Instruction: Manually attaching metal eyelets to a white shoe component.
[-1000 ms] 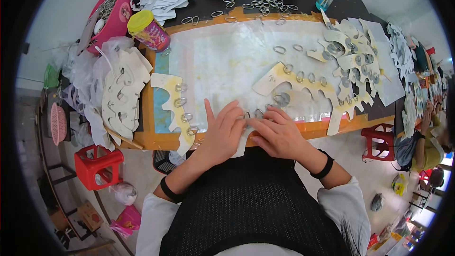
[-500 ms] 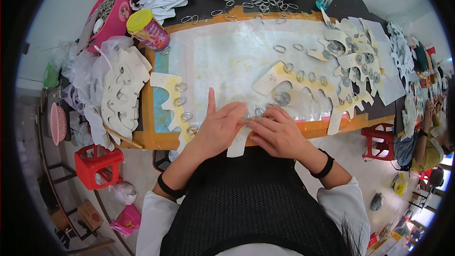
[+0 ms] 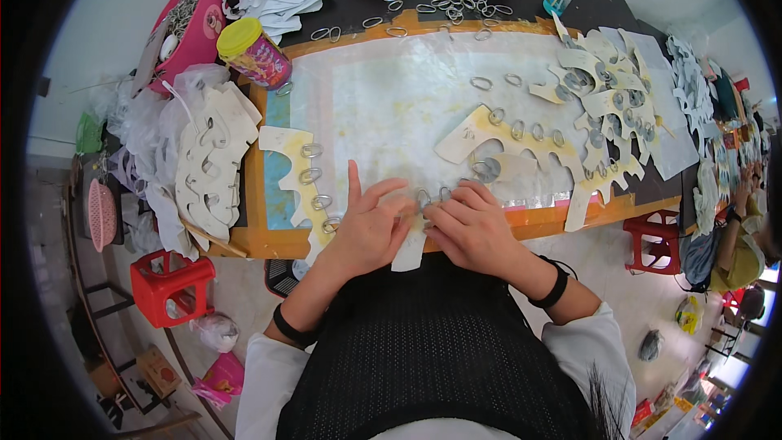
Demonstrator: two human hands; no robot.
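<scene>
My left hand (image 3: 368, 226) and my right hand (image 3: 470, 228) meet at the near edge of the orange-rimmed board (image 3: 244, 238). Between their fingertips sits a small metal oval ring (image 3: 423, 197) on a cream paper strip (image 3: 410, 249) that hangs over the board's edge. My left index finger points up while the other fingers press the strip. The right fingers pinch at the rings beside it. A cream cut-out strip with several rings (image 3: 303, 180) lies just left of my left hand. Another ringed cut-out (image 3: 513, 136) lies beyond my right hand.
Loose metal rings (image 3: 444, 2) are scattered on the dark table at the back. A yellow-lidded jar (image 3: 250, 50) and a pink tub (image 3: 192, 26) stand back left. Stacks of white cut-outs (image 3: 213, 159) lie left and right. Red stools (image 3: 167, 283) stand on the floor. Another person (image 3: 737, 228) sits at right.
My left hand went from lying flat on the strip to lifting its index finger and closing its other fingers toward the right hand. The right hand has hardly moved.
</scene>
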